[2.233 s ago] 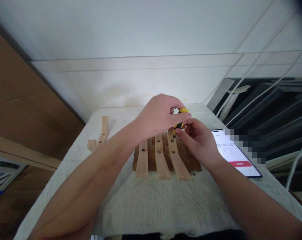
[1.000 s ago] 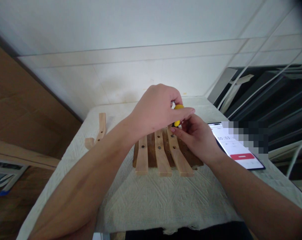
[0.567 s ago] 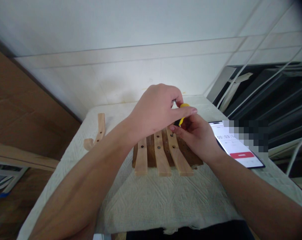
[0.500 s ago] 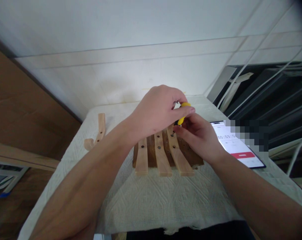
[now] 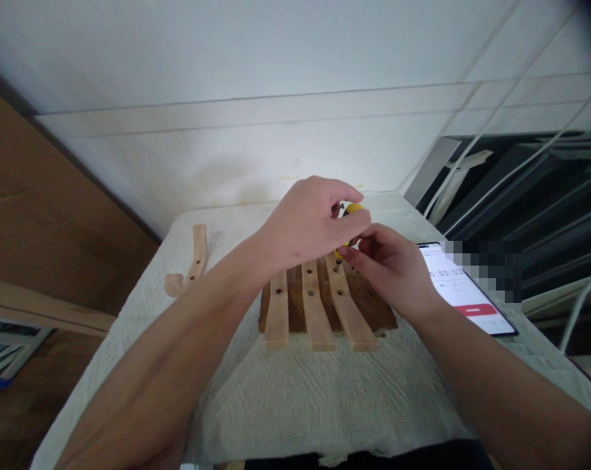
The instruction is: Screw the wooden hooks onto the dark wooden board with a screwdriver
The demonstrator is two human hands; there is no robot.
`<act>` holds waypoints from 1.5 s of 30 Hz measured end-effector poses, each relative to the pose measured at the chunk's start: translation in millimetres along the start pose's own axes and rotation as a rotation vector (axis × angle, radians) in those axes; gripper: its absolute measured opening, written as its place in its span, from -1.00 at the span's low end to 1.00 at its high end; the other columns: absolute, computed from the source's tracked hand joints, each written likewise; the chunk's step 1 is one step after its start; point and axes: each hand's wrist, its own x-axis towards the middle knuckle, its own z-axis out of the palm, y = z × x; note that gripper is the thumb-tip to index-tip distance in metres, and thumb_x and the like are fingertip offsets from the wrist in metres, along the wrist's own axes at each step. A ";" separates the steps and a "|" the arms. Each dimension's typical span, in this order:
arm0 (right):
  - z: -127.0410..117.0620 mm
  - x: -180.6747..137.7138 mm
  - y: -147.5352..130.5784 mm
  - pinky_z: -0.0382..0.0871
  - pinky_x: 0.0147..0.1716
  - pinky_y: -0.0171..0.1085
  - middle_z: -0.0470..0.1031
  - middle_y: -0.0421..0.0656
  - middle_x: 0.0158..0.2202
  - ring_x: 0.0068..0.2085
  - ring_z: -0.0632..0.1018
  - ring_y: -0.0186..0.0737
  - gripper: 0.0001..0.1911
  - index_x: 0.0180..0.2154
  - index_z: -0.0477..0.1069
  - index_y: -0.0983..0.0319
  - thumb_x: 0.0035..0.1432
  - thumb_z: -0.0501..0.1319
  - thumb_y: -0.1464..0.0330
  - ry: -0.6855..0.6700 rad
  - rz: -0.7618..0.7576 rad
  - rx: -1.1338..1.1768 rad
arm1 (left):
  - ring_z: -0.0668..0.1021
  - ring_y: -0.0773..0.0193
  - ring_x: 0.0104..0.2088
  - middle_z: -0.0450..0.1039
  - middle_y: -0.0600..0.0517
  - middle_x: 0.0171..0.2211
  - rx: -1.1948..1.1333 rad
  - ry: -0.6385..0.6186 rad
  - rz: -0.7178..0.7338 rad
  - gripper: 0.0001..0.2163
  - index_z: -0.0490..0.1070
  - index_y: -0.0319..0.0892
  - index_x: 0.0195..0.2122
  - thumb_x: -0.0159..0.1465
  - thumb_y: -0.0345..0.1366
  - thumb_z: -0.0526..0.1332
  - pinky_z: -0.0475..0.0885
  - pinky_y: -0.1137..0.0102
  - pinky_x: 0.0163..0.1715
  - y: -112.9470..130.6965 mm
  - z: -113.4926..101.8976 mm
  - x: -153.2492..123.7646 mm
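Note:
My left hand (image 5: 308,222) is closed round the yellow handle of a small screwdriver (image 5: 350,210), held upright over the far end of the rightmost light wooden slat (image 5: 347,307). My right hand (image 5: 391,267) pinches the lower part of the screwdriver, fingertips against that slat. Three light slats lie side by side on a darker wooden board (image 5: 368,303); the middle slat (image 5: 315,310) and the left slat (image 5: 277,310) each show a dark screw. The screwdriver's tip is hidden by my fingers.
A loose wooden hook-shaped piece (image 5: 190,264) lies on the white cloth (image 5: 295,391) at the left. A phone (image 5: 464,294) with a running timer lies to the right. The white wall stands behind; dark frames and white cables are at the right.
My left hand has kept turning on the screwdriver handle, its thumb curling back over the yellow top. The right hand stays pinched at the shaft. The slats have not shifted.

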 end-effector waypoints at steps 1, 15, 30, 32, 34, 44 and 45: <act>0.7 0.4 1.0 0.13 -0.53 -0.28 0.26 -0.31 -0.53 -0.52 0.28 -0.36 -0.82 -0.29 0.37 0.17 0.06 0.31 0.29 0.014 0.019 0.008 | 0.33 0.39 -0.53 0.27 0.14 -0.60 0.011 0.026 -0.012 -0.81 0.54 -0.22 -0.29 0.19 -0.24 0.21 0.20 0.41 -0.41 -0.5 0.2 0.3; 2.1 1.8 -1.2 0.09 -0.59 -0.30 0.22 -0.34 -0.57 -0.56 0.25 -0.38 -0.74 -0.30 0.34 0.17 -0.01 0.36 0.29 0.051 0.038 -0.011 | 0.32 0.41 -0.52 0.31 0.12 -0.58 -0.001 0.028 -0.021 -0.81 0.55 -0.21 -0.34 0.13 -0.21 0.26 0.21 0.43 -0.44 -2.1 2.4 1.4; 0.9 -1.3 -4.6 0.11 -0.53 -0.27 0.23 -0.30 -0.56 -0.54 0.25 -0.36 -0.87 -0.26 0.42 0.18 0.12 0.25 0.29 -0.020 0.004 -0.038 | 0.38 0.38 -0.49 0.35 0.12 -0.56 -0.104 -0.039 0.020 -0.78 0.54 -0.18 -0.27 0.21 -0.35 0.09 0.24 0.43 -0.42 -0.1 5.0 -1.2; 1.8 -0.5 -1.7 0.09 -0.55 -0.28 0.22 -0.31 -0.57 -0.54 0.24 -0.36 -0.83 -0.29 0.40 0.18 0.07 0.31 0.29 0.011 0.018 -0.030 | 0.38 0.37 -0.48 0.35 0.12 -0.55 -0.075 0.012 -0.009 -0.80 0.53 -0.18 -0.24 0.20 -0.31 0.13 0.24 0.42 -0.41 0.6 4.8 -1.4; 3.1 0.9 3.0 0.11 -0.55 -0.29 0.26 -0.30 -0.54 -0.53 0.26 -0.35 -0.76 -0.29 0.37 0.17 0.02 0.35 0.26 0.034 0.035 0.005 | 0.37 0.38 -0.49 0.33 0.12 -0.56 -0.018 0.027 -0.036 -0.82 0.53 -0.20 -0.29 0.16 -0.26 0.20 0.24 0.42 -0.41 0.8 3.3 -1.1; 1.1 0.2 6.5 0.23 -0.43 -0.23 0.34 -0.21 -0.40 -0.40 0.36 -0.27 -0.89 -0.31 0.38 0.14 0.12 0.27 0.29 0.010 -0.065 0.029 | 0.38 0.34 -0.45 0.34 0.10 -0.56 0.037 0.035 0.009 -0.83 0.53 -0.20 -0.32 0.14 -0.28 0.18 0.24 0.39 -0.38 2.8 4.5 -2.0; 1.0 0.6 6.4 0.22 -0.45 -0.23 0.33 -0.23 -0.42 -0.42 0.35 -0.27 -0.86 -0.33 0.36 0.14 0.09 0.30 0.29 0.017 -0.050 0.036 | 0.38 0.34 -0.45 0.33 0.11 -0.56 0.042 0.040 0.003 -0.84 0.53 -0.20 -0.34 0.14 -0.28 0.19 0.24 0.39 -0.38 3.4 4.9 -2.1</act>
